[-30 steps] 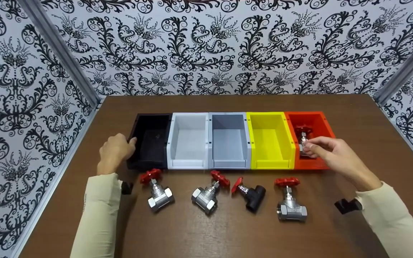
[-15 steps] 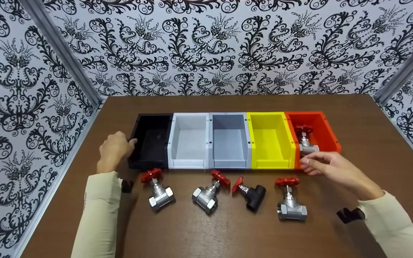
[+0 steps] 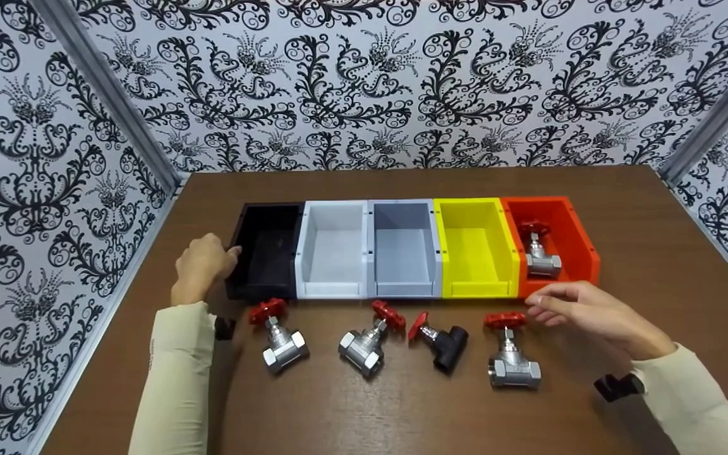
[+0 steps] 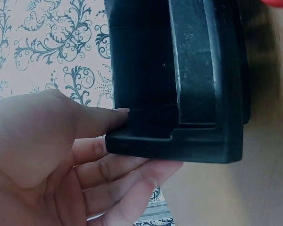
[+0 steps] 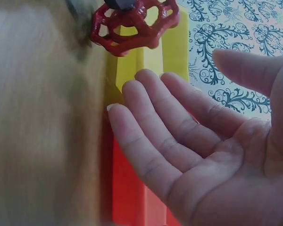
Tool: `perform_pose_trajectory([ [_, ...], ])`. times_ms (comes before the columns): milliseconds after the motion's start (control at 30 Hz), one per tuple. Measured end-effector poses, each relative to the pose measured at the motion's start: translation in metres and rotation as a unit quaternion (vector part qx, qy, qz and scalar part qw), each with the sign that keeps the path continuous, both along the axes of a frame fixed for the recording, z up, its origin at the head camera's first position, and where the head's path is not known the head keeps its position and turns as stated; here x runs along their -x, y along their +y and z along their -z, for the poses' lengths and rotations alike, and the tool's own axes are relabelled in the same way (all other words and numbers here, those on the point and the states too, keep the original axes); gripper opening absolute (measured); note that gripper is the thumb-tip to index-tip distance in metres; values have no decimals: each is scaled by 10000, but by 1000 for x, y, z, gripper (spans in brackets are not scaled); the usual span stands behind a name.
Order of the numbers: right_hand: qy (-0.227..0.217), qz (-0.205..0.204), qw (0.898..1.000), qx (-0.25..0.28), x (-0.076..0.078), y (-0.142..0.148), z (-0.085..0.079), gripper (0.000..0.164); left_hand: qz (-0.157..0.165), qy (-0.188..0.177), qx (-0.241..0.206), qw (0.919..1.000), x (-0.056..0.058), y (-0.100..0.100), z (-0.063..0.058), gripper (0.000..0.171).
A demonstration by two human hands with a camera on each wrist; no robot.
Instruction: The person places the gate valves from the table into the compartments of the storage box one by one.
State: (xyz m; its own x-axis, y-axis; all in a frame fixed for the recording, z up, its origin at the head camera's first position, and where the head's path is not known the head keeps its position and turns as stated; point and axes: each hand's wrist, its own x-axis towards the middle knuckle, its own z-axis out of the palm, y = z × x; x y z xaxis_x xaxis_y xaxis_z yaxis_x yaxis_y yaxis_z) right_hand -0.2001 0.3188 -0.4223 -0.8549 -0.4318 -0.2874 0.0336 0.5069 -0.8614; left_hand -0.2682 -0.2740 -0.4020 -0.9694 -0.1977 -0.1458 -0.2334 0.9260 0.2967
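My left hand [image 3: 205, 265] grips the side wall of the black bin [image 4: 198, 70]; in the left wrist view the thumb lies inside the wall and the fingers outside. My right hand [image 3: 598, 316] holds nothing, its fingers loosely bent, just in front of the red bin [image 3: 584, 249]. Inside that bin lies a metal valve [image 3: 542, 263] with a red handwheel. Nearest the right hand on the table is another metal valve [image 3: 514, 368], whose red handwheel [image 5: 132, 28] shows above the fingertips in the right wrist view.
White [image 3: 331, 291], grey [image 3: 405, 291] and yellow [image 3: 481, 291] bins stand in the row between black and red. Along the table [image 3: 364, 423] in front lie two more metal valves [image 3: 285, 349] and a black-bodied valve [image 3: 449, 347] with a red handwheel. Patterned walls [image 3: 364, 82] enclose the table.
My right hand has let go of the valve in the red bin and drawn back toward me, past the bin's front edge. The left hand stays on the black bin.
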Motion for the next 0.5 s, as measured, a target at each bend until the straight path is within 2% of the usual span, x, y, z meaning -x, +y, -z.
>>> perform_pose_trajectory([
  [67, -27, -98, 9997, 210, 0, 0, 2, 43, 12, 36, 19, 10000, 0, 0, 0, 57],
  [300, -480, -121, 9980, 398, -1, -1, 8, 44, 18, 69, 0, 10000, 0, -1, 2, 58],
  [500, -770, 50, 9960, 443, -3, -2, 15, 46, 2, 32, -26, 10000, 0, -1, 2, 58],
])
